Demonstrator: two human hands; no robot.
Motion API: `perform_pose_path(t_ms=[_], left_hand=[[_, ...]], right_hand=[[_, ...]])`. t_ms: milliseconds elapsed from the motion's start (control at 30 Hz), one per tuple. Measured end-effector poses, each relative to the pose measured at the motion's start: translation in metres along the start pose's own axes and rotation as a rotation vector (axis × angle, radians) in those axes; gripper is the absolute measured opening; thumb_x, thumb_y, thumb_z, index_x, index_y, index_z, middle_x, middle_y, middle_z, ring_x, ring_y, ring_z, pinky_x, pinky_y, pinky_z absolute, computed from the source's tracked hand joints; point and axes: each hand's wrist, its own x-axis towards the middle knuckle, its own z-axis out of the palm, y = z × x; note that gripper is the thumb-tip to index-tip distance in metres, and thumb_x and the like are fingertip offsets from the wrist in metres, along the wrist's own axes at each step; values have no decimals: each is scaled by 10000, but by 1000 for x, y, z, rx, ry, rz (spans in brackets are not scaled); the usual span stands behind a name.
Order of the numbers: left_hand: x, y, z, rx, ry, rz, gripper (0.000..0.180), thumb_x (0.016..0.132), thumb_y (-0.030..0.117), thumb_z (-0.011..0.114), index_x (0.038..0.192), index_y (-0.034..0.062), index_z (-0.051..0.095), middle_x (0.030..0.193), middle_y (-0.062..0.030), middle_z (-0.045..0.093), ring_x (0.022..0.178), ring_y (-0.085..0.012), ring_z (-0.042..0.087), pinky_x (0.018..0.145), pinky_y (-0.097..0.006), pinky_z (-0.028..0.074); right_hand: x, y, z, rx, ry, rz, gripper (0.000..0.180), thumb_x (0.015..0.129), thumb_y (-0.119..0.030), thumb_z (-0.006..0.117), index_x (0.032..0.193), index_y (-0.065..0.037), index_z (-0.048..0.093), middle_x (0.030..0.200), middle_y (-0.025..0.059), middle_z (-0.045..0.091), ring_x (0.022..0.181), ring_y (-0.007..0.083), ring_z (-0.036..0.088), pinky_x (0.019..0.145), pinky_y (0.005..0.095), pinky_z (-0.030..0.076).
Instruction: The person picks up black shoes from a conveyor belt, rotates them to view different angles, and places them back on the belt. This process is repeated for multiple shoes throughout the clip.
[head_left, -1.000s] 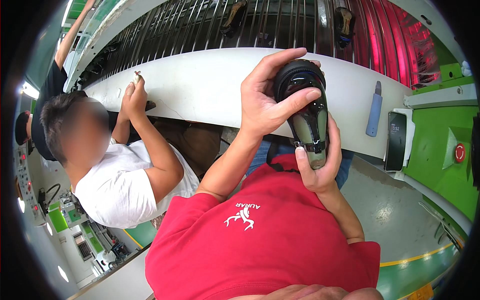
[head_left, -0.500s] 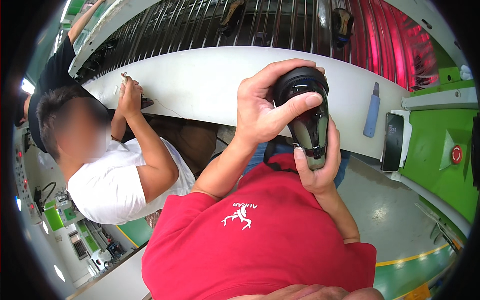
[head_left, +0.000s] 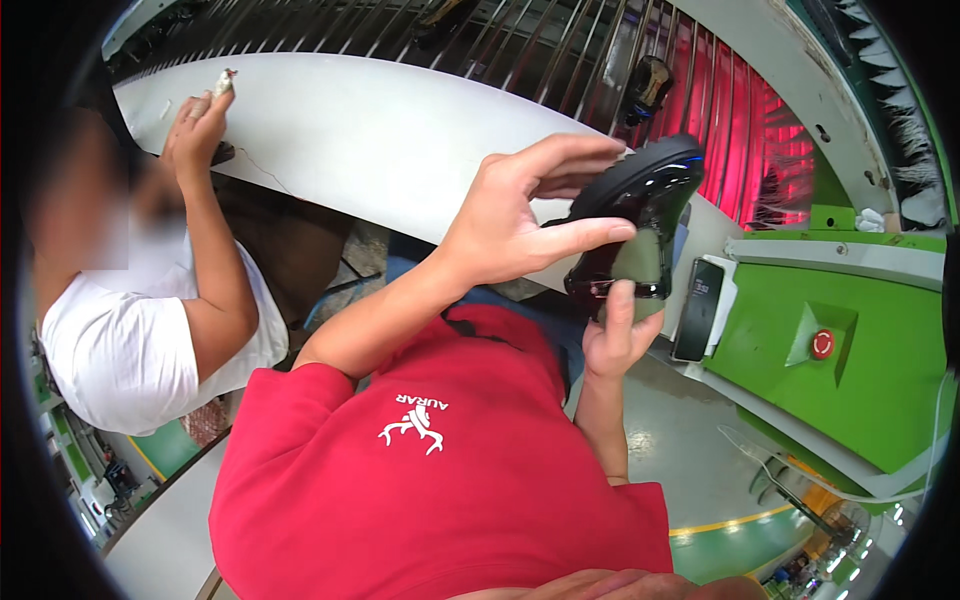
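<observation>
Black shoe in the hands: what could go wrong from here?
The black shoe could slip: the right hand grips its near end, while the left hand is spread wide. Being glossy, it might show fingerprints. If dropped, it might knock the phone to the right.

The bare left hand [head_left: 510, 218] is spread, thumb [head_left: 590, 236] extended below the fingers [head_left: 572, 152]; the bare right hand [head_left: 622, 342] grips lower down, thumb upright.

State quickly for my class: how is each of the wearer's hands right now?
Left hand: open around the black shoe; contact unclear.
Right hand: closed, holding the shoe's lower end.
</observation>
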Motion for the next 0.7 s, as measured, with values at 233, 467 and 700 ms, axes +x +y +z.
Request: perform_pose_path(t_ms=[233, 467, 700], left_hand=[[-14, -9, 4, 83, 31, -14, 420, 897, 68, 928, 1268, -59, 779, 1154, -176, 832, 1035, -249, 833, 933, -361, 685], [-13, -5, 0, 133, 48, 111, 316, 915, 30, 900, 1201, -57, 801, 1012, -156, 854, 944, -232, 848, 857, -336, 694], [-21, -13, 3, 208, 137, 171, 213, 984, 31, 837, 1171, -67, 806, 980, -159, 850, 847, -174, 830, 776, -301, 670]], right_hand=[[22, -7, -16, 82, -24, 69, 534, 1136, -279, 610, 1568, 15, 499, 1401, 188, 672, 1163, 311, 735, 973, 499, 633], [24, -7, -15, 149, -51, 117, 530, 1145, -287, 590, 1567, 20, 496, 1397, 186, 681, 1164, 310, 735, 955, 502, 639], [24, -15, -6, -51, -16, 62, 476, 1116, -219, 660, 1520, 12, 561, 1354, 146, 701, 1149, 242, 725, 997, 408, 601]])
